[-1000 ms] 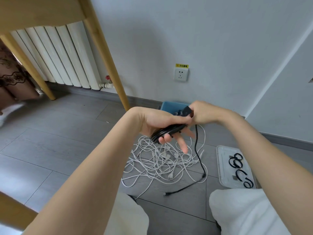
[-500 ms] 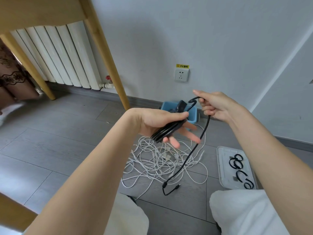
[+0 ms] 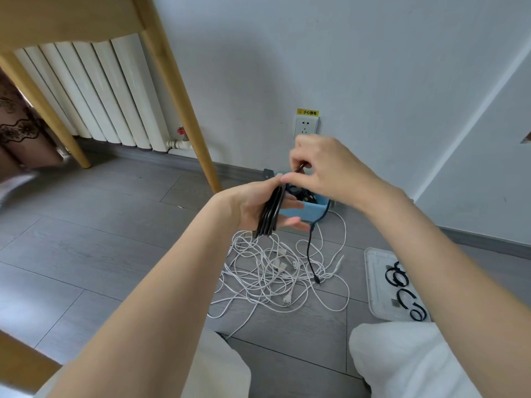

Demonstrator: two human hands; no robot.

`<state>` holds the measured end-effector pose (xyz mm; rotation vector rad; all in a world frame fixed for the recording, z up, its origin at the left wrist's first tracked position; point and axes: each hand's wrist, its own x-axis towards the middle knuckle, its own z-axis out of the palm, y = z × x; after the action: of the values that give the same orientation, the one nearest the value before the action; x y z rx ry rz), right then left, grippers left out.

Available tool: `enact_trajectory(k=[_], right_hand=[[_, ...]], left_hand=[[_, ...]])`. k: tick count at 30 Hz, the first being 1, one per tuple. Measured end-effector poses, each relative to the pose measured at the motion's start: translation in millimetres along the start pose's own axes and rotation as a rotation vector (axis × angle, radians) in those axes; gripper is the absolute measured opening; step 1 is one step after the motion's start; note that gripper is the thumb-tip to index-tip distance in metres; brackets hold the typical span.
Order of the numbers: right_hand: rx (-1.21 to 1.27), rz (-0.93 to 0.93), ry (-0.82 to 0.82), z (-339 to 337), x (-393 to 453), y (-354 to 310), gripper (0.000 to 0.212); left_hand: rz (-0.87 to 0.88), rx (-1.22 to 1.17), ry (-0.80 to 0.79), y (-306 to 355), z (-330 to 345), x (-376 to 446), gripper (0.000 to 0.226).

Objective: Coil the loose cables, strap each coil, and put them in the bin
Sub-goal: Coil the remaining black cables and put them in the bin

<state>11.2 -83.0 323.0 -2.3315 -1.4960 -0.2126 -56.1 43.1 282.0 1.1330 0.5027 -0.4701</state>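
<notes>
My left hand (image 3: 253,203) grips a black cable (image 3: 270,214) wound into several flat loops, held upright in front of me. My right hand (image 3: 324,165) pinches the same cable just above the coil. The cable's free tail (image 3: 309,248) hangs down to the floor, its plug lying on the white cables. A tangle of loose white cables (image 3: 275,271) is spread on the grey floor below my hands. The blue bin (image 3: 304,209) stands against the wall behind my hands, with dark cable inside.
A clear tray (image 3: 373,282) with several black straps (image 3: 402,291) lies on the floor at right. A wooden table leg (image 3: 178,96) stands at left before a white radiator (image 3: 94,93). A wall socket (image 3: 307,126) is above the bin. My knees in white trousers are at the bottom.
My right hand has swung back to the coil from out to the right, laying another loop. The hanging tail is shorter and its end has slid right across the white cables.
</notes>
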Motion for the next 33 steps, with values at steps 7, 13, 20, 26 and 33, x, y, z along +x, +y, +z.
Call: enact_trajectory(k=[7,13,20,26,33], right_hand=[[0.194,0.213,-0.229,17.3,-18.9,-13.7,0.031],[0.78,0.472,-0.562,39.6,-35.0,3.6,0.034],[0.523,0.605,-0.433,61.4,-41.9,43.7,0.047],[0.091,0.575,-0.37,58.4,-33.2,55.6,0.039],[0.219,0.726,-0.02,21.8,-36.6,77.5,0.051]], left_hand=[[0.395,-0.366,0.219,10.0,-14.3,14.2,0.057],[0.595,-0.464,-0.02,20.7,-12.1,-1.4,0.059],[0.31,-0.168,-0.481,14.4,3.4,-15.6,0.055],[0.013,0.479,-0.6,-1.2,16.3,-18.6,0.057],[-0.23,0.597,-0.463,-16.1,3.7,-24.6,0.064]])
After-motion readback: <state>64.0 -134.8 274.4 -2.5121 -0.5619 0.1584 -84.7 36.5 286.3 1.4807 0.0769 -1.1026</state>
